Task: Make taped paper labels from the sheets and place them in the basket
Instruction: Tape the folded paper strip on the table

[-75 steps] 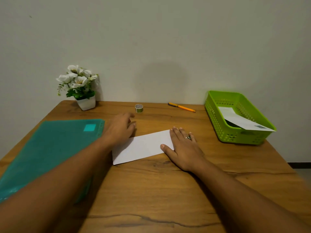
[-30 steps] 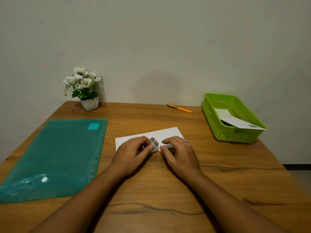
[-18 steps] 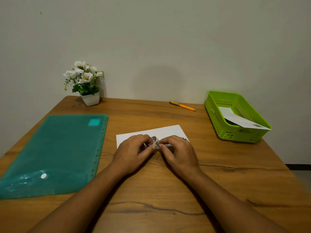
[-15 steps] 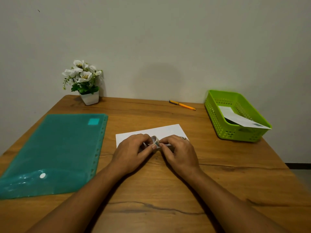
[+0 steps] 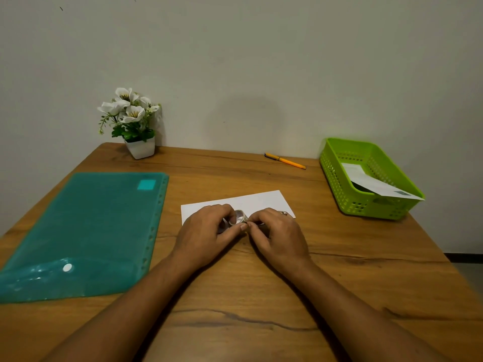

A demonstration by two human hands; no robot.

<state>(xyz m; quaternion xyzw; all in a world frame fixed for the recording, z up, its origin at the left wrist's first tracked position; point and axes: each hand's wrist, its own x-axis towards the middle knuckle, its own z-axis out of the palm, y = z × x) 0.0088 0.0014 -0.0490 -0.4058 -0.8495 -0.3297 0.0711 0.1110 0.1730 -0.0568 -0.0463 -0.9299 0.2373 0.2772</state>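
Note:
A folded white paper sheet (image 5: 257, 201) lies flat at the middle of the wooden table (image 5: 248, 296). Just above its near edge my left hand (image 5: 206, 232) grips a small tape roll (image 5: 241, 216) between thumb and fingers. My right hand (image 5: 278, 235) meets it from the right, its thumb and fingertips pinching at the roll's edge; the tape end itself is too small to see. The green basket (image 5: 337, 178) stands at the right rear and holds a white taped paper label (image 5: 376, 185) leaning on its front rim.
A teal plastic folder (image 5: 86, 231) covers the left part of the table. A white pot of white flowers (image 5: 132, 121) stands at the back left by the wall. An orange pen (image 5: 285, 160) lies at the back, left of the basket.
My left hand fetched the tape roll from the back of the table and brought it over the paper. My right hand lifted off the sheet and closed in on the roll.

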